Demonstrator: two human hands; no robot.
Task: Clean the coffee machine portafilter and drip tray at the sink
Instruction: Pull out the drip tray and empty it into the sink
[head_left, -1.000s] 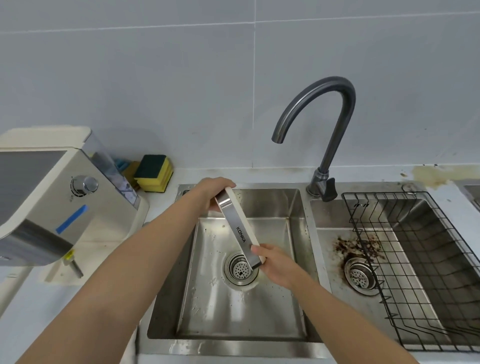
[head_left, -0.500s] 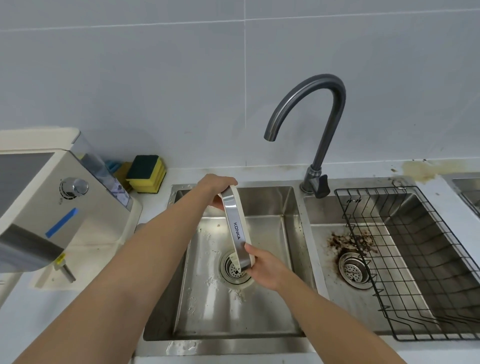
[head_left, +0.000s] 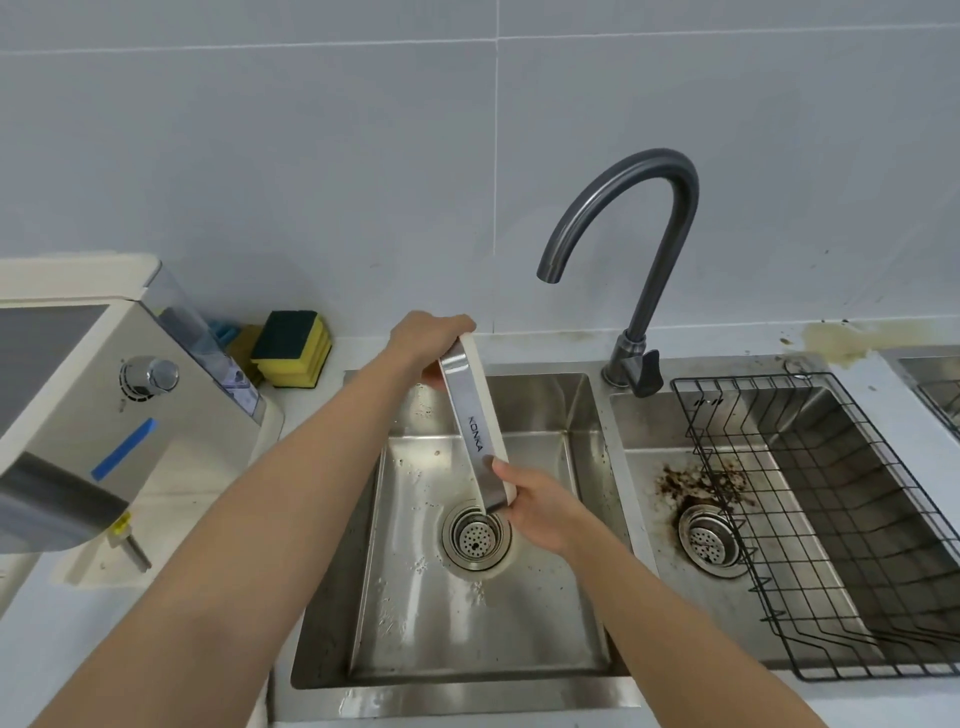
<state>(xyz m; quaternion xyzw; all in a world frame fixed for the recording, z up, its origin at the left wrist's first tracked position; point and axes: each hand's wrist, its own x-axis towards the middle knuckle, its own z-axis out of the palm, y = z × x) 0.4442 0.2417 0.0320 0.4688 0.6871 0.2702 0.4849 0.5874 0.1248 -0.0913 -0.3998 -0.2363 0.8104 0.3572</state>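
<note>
Drip tray (head_left: 475, 426) is held over the L sink basin (head_left: 540, 405), tipped steeply on its long edge. Its upper end is at the basin's back rim & its lower end is just above the drain strainer (head_left: 475, 538). The metal face strip w/ "KONKA" lettering faces the camera, w/ the white body behind it.

Left hand (head_left: 428, 340) is clamped on the upper end, fingers curled over the top. Right hand (head_left: 545, 504) grips the lower end, thumb pressed on the metal strip & palm wrapped round the corner.

Droplets & white specks lie on the basin floor. No water is coming from the faucet (head_left: 649, 218), which arcs over from between the 2 basins.

The R basin has dark coffee grounds (head_left: 696, 483) spread round its drain, & a black wire rack (head_left: 831, 519) sits in it. On the table (head_left: 878, 405), the coffee machine (head_left: 78, 415) stands at L, w/ a yellow-green sponge (head_left: 291, 348) against the wall beside it.
</note>
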